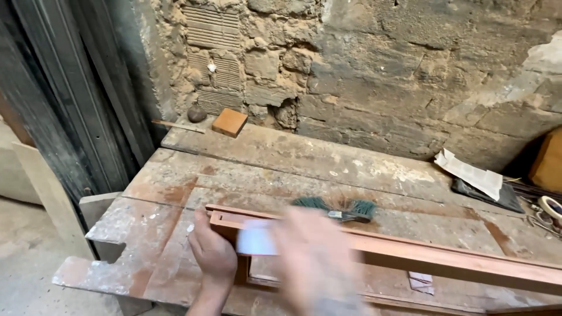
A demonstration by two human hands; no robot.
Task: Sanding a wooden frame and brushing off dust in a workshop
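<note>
A reddish-brown wooden frame [421, 253] lies along the worn workbench [170, 175]. My left hand [212, 251] rests on the frame's left corner, fingers curled over it. My right hand [313, 260] is blurred by motion just right of that corner and holds a small white sheet [256, 239], likely paper or sandpaper, against the top rail. A brush with green-tipped bristles [342, 208] lies on the bench just behind the frame.
A small orange wooden block [229, 122] and a thin stick [178, 126] sit at the back left by the rough stone wall [410, 76]. Folded paper [471, 172], a dark sheet and a tape roll [550, 206] lie at the right. Dark metal profiles [64, 99] lean at the left.
</note>
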